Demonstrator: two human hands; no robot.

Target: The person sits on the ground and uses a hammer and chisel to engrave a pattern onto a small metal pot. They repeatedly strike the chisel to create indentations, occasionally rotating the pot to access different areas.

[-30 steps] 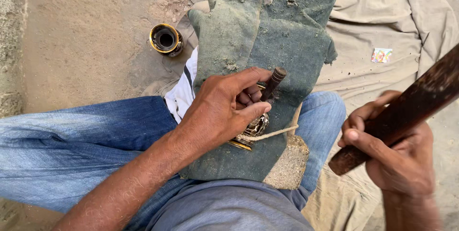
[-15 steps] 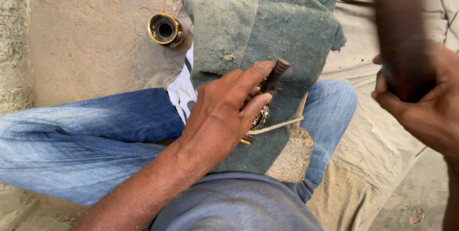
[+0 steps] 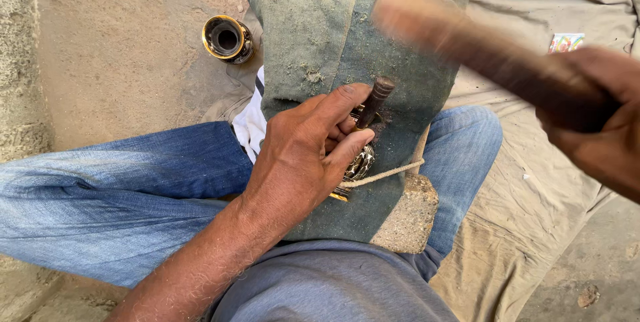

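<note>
Punch: dark rusty rod (image 3: pixel 375 101), tilted, pinched by left hand (image 3: pixel 303 155) fingers over patterned brass piece (image 3: pixel 357 165).
Mallet: blurred wooden club (image 3: pixel 487 55), right hand (image 3: pixel 600 115) fingers wrapped, raised clear above green cloth (image 3: pixel 320 29).

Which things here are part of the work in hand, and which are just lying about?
In use:
left hand holding the dark metal punch
patterned metal piece under it
right hand gripping the wooden mallet
green cloth over the lap
stone block

Lying about:
brass-rimmed ring
small colourful packet
</note>
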